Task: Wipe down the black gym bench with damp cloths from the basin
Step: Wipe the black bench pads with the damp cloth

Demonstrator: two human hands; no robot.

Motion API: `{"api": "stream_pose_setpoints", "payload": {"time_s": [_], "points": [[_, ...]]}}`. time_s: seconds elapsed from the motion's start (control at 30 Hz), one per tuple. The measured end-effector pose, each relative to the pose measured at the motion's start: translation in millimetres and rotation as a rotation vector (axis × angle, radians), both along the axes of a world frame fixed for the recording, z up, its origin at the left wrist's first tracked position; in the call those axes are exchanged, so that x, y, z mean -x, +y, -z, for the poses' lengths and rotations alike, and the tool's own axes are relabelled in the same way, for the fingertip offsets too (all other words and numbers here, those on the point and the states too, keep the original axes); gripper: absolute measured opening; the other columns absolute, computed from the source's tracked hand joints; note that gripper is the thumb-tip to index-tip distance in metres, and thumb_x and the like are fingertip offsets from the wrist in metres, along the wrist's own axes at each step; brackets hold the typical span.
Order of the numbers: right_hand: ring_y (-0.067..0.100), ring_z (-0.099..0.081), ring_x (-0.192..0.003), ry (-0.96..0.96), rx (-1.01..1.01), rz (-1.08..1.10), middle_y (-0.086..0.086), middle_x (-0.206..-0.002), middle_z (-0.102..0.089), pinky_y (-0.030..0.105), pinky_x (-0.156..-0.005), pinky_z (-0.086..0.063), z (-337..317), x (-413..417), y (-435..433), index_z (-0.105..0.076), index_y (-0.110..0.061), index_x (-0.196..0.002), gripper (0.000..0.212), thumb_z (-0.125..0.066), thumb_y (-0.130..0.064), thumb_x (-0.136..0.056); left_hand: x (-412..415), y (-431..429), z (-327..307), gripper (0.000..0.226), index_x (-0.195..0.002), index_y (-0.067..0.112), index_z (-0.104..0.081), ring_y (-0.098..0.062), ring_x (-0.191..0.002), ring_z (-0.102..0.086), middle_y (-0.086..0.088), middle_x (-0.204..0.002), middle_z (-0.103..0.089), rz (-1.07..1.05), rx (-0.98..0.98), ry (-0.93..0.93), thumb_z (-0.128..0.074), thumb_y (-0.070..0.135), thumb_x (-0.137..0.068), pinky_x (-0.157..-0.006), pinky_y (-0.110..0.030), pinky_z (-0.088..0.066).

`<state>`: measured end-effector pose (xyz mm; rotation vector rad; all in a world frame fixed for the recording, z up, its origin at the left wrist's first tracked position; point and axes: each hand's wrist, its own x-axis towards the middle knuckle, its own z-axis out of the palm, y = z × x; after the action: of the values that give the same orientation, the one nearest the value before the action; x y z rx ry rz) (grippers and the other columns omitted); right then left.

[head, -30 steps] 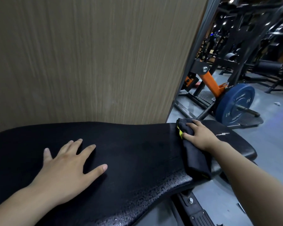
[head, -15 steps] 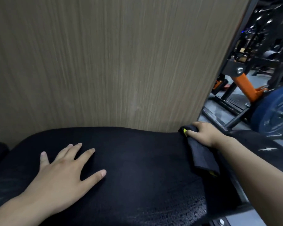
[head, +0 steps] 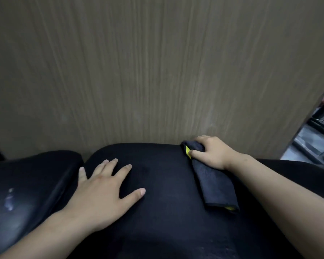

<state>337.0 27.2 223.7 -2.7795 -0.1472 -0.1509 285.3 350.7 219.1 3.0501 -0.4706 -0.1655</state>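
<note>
Right hand dragged cloth closer to left hand since a second ago. Left fingers spread flat on gym bench, holding nothing. Beyond thumb, cloth trails on bench; right fingers pinch its far end. I judge wipe midway: neighbour pad outside little finger looks smeared. Past fingertips, wood panel blocks; room sideways only.

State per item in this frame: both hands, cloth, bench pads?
left hand: open, flat on the bench pad, fingers spread.
right hand: grips the far end of the cloth.
cloth: folded, lying on the bench pad.
bench pad: bears both hands and the cloth.
side pad: untouched, pale smears on it.
</note>
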Motion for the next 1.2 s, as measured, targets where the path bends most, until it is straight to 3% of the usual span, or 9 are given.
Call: {"api": "stream_pose_setpoints", "payload": {"time_s": [0.17,0.3,0.43,0.57,0.67,0.83,0.93,1.1,1.2], "points": [[0.019,-0.056,-0.074,-0.001,0.012,0.015,-0.001,-0.076,-0.06,0.035,-0.067,-0.045,-2.5,-21.0,36.6,-0.058,-0.013,-0.074,0.038,-0.056,-0.05,-0.084,-6.6,25.7,0.5,0.106,-0.155,0.042,-0.009,-0.013,-0.152,0.008,0.007,-0.166,-0.003,-0.034,0.008,0.002,0.001,0.09,-0.062,-0.121,-0.057,0.0],[0.018,-0.053,-0.067,-0.029,0.046,0.058,-0.002,-0.068,-0.057,0.031,-0.056,-0.034,-1.1,-25.5,50.5,-0.057,-0.01,-0.07,0.04,-0.056,-0.047,-0.087,-11.0,41.0,2.0,0.11,-0.155,0.041,-0.009,-0.014,-0.152,0.007,0.006,-0.166,-0.004,-0.052,0.018,-0.001,0.005,0.091,-0.058,-0.121,-0.057,0.0],[0.024,-0.054,-0.076,-0.11,0.049,0.064,0.001,-0.075,-0.057,0.031,-0.067,-0.035,4.8,-21.2,51.3,-0.06,-0.007,-0.074,0.042,-0.052,-0.047,-0.085,-14.4,49.4,2.2,0.107,-0.155,0.041,-0.007,-0.014,-0.152,0.008,0.007,-0.166,-0.004,-0.052,0.02,0.014,0.003,0.091,-0.061,-0.121,-0.057,0.0],[0.022,-0.053,-0.086,-0.157,0.126,0.002,0.002,-0.089,-0.063,0.029,-0.085,-0.035,11.2,-7.8,62.9,-0.065,-0.013,-0.083,0.055,-0.031,-0.056,-0.077,-16.4,53.8,2.0,0.108,-0.155,0.041,-0.008,-0.014,-0.152,0.009,0.006,-0.166,-0.003,-0.045,0.033,0.003,0.005,0.091,-0.06,-0.121,-0.057,0.0],[0.023,-0.052,-0.101,-0.163,0.112,0.016,0.003,-0.105,-0.068,0.028,-0.096,-0.036,10.8,-0.2,72.9,-0.071,-0.015,-0.094,0.058,-0.033,-0.057,-0.078,-18.5,55.6,3.3,0.11,-0.155,0.041,-0.008,-0.014,-0.152,0.008,0.006,-0.166,-0.004,-0.037,0.04,0.004,0.007,0.092,-0.059,-0.121,-0.058,0.0],[0.016,-0.057,-0.108,-0.208,-0.106,-0.104,-0.002,-0.107,-0.072,0.013,-0.094,-0.035,-1.2,16.8,107.0,-0.076,-0.012,-0.104,0.045,-0.05,-0.041,-0.081,-18.0,54.4,5.9,0.107,-0.155,0.041,-0.008,-0.014,-0.152,0.008,0.006,-0.166,-0.005,-0.028,0.063,-0.01,0.005,0.091,-0.062,-0.121,-0.058,-0.001],[0.017,-0.049,-0.122,-0.16,0.024,-0.184,-0.001,-0.124,-0.063,0.02,-0.105,-0.033,-5.2,14.3,114.4,-0.07,-0.01,-0.12,0.069,-0.042,-0.058,-0.08,-15.3,55.5,4.3,0.103,-0.155,0.041,-0.008,-0.014,-0.152,0.007,0.006,-0.166,-0.005,-0.025,0.057,0.0,0.0,0.09,-0.065,-0.121,-0.058,-0.001],[0.018,-0.018,-0.148,-0.057,0.149,-0.098,0.005,-0.159,-0.025,0.033,-0.122,-0.018,-2.3,15.8,105.2,-0.039,-0.01,-0.149,0.107,-0.041,-0.083,-0.07,-12.1,63.4,0.4,0.094,-0.155,0.04,-0.01,-0.014,-0.152,0.007,0.006,-0.166,-0.006,-0.029,0.072,-0.009,-0.013,0.088,-0.075,-0.12,-0.058,-0.001],[0.017,-0.019,-0.147,-0.014,0.122,-0.076,0.004,-0.158,-0.029,0.031,-0.121,-0.018,-2.5,4.3,109.9,-0.04,-0.012,-0.149,0.11,-0.041,-0.084,-0.065,-13.0,69.1,2.4,0.093,-0.155,0.039,-0.011,-0.016,-0.152,0.005,0.004,-0.166,-0.008,-0.036,0.075,-0.01,-0.014,0.087,-0.076,-0.12,-0.059,-0.001]]}}
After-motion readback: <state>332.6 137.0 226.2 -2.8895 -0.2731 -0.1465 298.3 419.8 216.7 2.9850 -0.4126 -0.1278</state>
